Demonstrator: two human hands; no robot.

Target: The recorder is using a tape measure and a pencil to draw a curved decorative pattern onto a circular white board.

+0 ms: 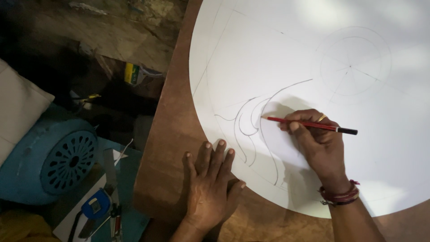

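A large round white sheet (313, 54) lies on a brown wooden table (165, 148). Pencil lines cover it: curved strokes near the lower left and a faint circle with spokes (354, 62) at the upper right. My right hand (316, 139) grips a red pencil (309, 124), its tip touching the sheet at one of the curved lines. A ring sits on one finger and thread bands circle the wrist. My left hand (210, 183) lies flat, palm down, fingers apart, at the sheet's lower edge, fingertips on the paper.
Left of the table, on the dim floor, stand a blue round motor housing (53, 161) with a vented cover, a blue tape measure (96, 206), small hand tools and a white cushion (18, 107). A small yellow-green box (132, 74) sits further back.
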